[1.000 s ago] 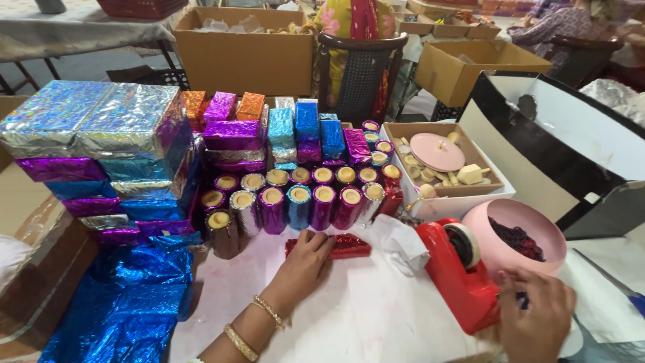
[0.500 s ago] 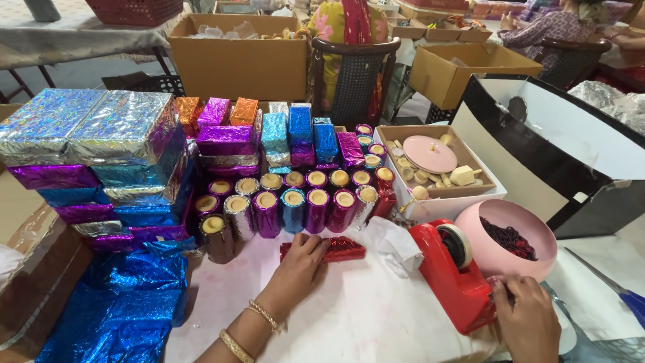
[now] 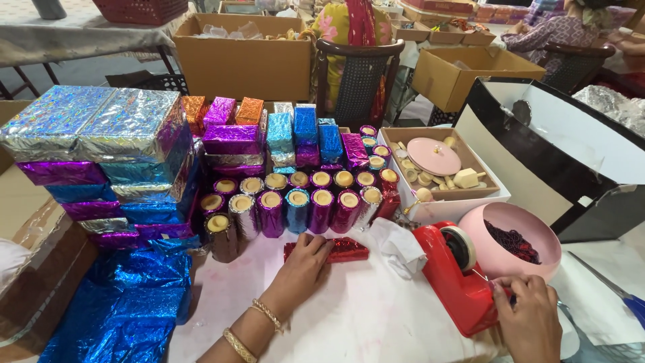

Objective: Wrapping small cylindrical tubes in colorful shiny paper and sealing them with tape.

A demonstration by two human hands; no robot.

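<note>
Red foil packet (image 3: pixel 336 250) | left hand (image 3: pixel 304 262) flat on it | right hand (image 3: pixel 531 319) pinching tape at red dispenser (image 3: pixel 457 282) edge

The left hand (image 3: pixel 304 263) rests on a flat wrapped packet (image 3: pixel 336 250) near the middle of the table (image 3: pixel 363 323). Just beyond the packet stands a row of wrapped cylinders (image 3: pixel 295 205), with wrapped blocks (image 3: pixel 282 134) behind them. Stacked wrapped boxes (image 3: pixel 101 154) lie to the far left, loose foil sheets (image 3: pixel 127 302) nearer. Right of the packet sits a tape dispenser (image 3: pixel 457 279); the right hand (image 3: pixel 531 319) is at its near end. A bowl (image 3: pixel 517 238) stands just behind it, and an open tray (image 3: pixel 440 168) farther back.
</note>
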